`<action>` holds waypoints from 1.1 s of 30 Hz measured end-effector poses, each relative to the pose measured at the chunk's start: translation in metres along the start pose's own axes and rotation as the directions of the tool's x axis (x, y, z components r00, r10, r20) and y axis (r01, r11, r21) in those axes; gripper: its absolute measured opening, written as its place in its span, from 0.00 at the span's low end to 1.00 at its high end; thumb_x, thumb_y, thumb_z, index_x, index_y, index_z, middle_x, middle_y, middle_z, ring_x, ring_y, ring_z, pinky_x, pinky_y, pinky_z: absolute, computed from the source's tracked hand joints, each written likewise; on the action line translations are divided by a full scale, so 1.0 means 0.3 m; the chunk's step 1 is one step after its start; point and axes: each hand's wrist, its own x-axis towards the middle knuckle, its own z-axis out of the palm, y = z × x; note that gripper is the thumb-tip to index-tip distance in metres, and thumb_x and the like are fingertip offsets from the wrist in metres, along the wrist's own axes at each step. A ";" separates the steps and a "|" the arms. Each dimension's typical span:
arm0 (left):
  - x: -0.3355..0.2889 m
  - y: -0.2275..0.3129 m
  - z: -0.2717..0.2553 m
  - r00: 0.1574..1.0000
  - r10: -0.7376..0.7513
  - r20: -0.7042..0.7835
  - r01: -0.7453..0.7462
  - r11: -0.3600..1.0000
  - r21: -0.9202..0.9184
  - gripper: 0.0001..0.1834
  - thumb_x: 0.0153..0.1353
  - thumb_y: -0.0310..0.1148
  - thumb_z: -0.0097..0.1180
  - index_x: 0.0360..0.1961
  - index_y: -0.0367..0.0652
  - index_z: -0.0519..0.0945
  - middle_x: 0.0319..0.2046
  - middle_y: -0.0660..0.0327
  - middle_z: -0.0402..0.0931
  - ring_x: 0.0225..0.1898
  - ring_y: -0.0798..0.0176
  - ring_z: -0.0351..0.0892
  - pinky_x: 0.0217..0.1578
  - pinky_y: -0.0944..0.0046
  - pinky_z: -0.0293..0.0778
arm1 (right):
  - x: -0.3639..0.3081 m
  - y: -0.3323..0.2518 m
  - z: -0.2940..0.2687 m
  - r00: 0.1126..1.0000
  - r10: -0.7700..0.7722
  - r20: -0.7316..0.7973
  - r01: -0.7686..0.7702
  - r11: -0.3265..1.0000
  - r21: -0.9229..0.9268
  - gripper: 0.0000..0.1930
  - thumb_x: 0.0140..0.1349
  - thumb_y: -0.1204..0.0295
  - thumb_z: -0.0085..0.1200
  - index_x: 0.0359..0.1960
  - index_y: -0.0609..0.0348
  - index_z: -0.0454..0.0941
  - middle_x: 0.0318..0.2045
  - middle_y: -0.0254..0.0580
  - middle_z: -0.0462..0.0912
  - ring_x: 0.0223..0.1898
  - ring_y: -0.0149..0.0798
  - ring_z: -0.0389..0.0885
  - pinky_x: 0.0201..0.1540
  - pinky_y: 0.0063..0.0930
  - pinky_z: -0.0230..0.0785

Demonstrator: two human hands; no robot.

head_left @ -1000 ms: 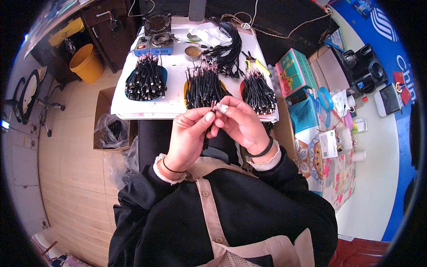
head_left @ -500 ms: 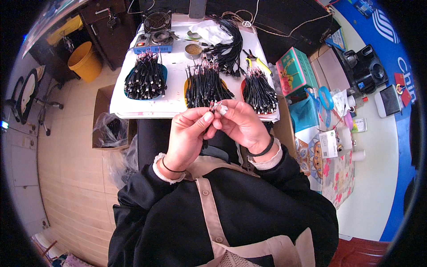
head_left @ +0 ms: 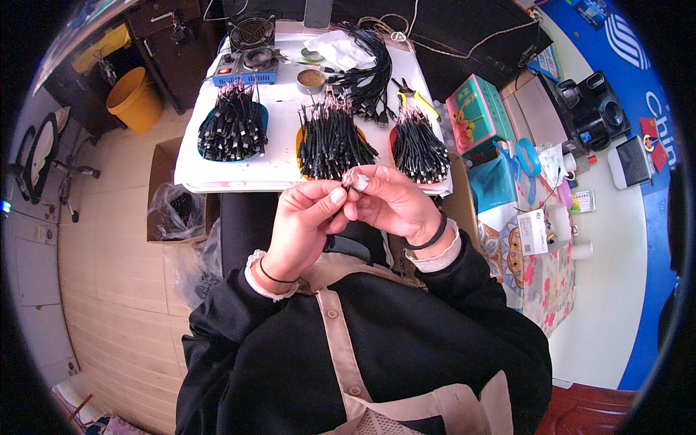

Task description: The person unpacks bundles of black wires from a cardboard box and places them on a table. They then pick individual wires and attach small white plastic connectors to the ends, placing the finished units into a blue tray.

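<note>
My left hand (head_left: 304, 217) and my right hand (head_left: 397, 206) meet in front of the table's near edge, fingertips pinched together. Between them is the thin wire end of a short black cable (head_left: 347, 182), mostly hidden by the fingers. Something whitish, perhaps tape, shows at my right thumb tip. Just beyond the hands, a bundle of black cables (head_left: 330, 141) with bare pinkish wire ends lies in a yellow tray. Similar bundles sit to the left, cables in a teal tray (head_left: 230, 127), and to the right, cables in a red tray (head_left: 420, 148).
On the white table (head_left: 283, 109) stand a blue soldering pot unit (head_left: 246, 70), a small round tin (head_left: 311, 81) and yellow-handled pliers (head_left: 419, 100). More black cables (head_left: 370, 72) lie at the back. A green-pink box (head_left: 478, 116) stands right; a cardboard box (head_left: 163, 210) lies left on the floor.
My hands stay pinched together at nearly the same place, with slight finger movement. The whole view has shifted a little, so the table sits slightly farther left.
</note>
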 end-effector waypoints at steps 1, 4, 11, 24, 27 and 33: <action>0.000 0.002 -0.002 1.000 -0.022 0.001 0.022 1.000 -0.009 0.09 0.65 0.29 0.51 0.35 0.33 0.80 0.25 0.60 0.77 0.19 0.74 0.62 0.20 0.75 0.56 | 0.001 -0.005 -0.003 0.999 0.020 -0.025 -0.021 1.000 -0.021 0.08 0.66 0.71 0.50 0.41 0.64 0.74 0.32 0.41 0.79 0.33 0.37 0.80 0.41 0.26 0.74; 0.010 0.011 -0.014 0.991 -0.131 0.014 0.131 0.991 -0.016 0.09 0.65 0.29 0.51 0.34 0.33 0.80 0.23 0.61 0.77 0.18 0.75 0.60 0.19 0.75 0.54 | -0.003 -0.031 -0.007 0.992 0.042 -0.115 -0.054 0.993 -0.107 0.08 0.65 0.74 0.50 0.43 0.64 0.73 0.33 0.37 0.78 0.35 0.32 0.79 0.42 0.25 0.74; 0.037 0.012 -0.050 0.997 -0.073 -0.022 0.077 0.961 0.266 0.09 0.66 0.27 0.51 0.38 0.32 0.80 0.23 0.62 0.78 0.19 0.77 0.61 0.20 0.77 0.56 | 0.056 -0.115 -0.097 0.951 0.284 -0.125 -0.307 0.921 -0.241 0.09 0.64 0.72 0.54 0.43 0.62 0.74 0.30 0.30 0.77 0.29 0.23 0.74 0.35 0.15 0.69; 0.086 0.050 -0.152 0.985 -0.097 -0.141 0.116 0.984 0.133 0.09 0.66 0.28 0.51 0.36 0.33 0.81 0.22 0.65 0.76 0.20 0.78 0.60 0.22 0.77 0.56 | 0.685 -0.668 -0.806 0.569 -0.653 -0.499 -0.791 -0.271 -0.548 0.16 0.53 0.59 0.59 0.27 0.62 0.83 0.25 0.46 0.84 0.29 0.44 0.84 0.36 0.36 0.75; 0.091 0.053 -0.170 0.982 -0.101 -0.157 0.122 0.984 0.128 0.09 0.66 0.27 0.51 0.35 0.33 0.80 0.22 0.62 0.76 0.19 0.77 0.62 0.21 0.76 0.57 | 0.735 -0.641 -0.810 0.456 -0.696 -0.554 -0.865 -0.201 -0.460 0.22 0.48 0.62 0.63 0.44 0.61 0.80 0.46 0.53 0.81 0.49 0.51 0.79 0.51 0.40 0.73; 0.081 0.052 -0.187 0.990 -0.046 -0.137 0.064 0.989 0.133 0.10 0.67 0.28 0.50 0.37 0.33 0.81 0.23 0.64 0.75 0.19 0.78 0.59 0.21 0.77 0.54 | 0.665 -0.767 -0.796 0.544 -0.621 -0.564 -0.785 -0.139 -0.604 0.13 0.51 0.61 0.59 0.29 0.58 0.83 0.29 0.44 0.84 0.33 0.44 0.82 0.38 0.38 0.74</action>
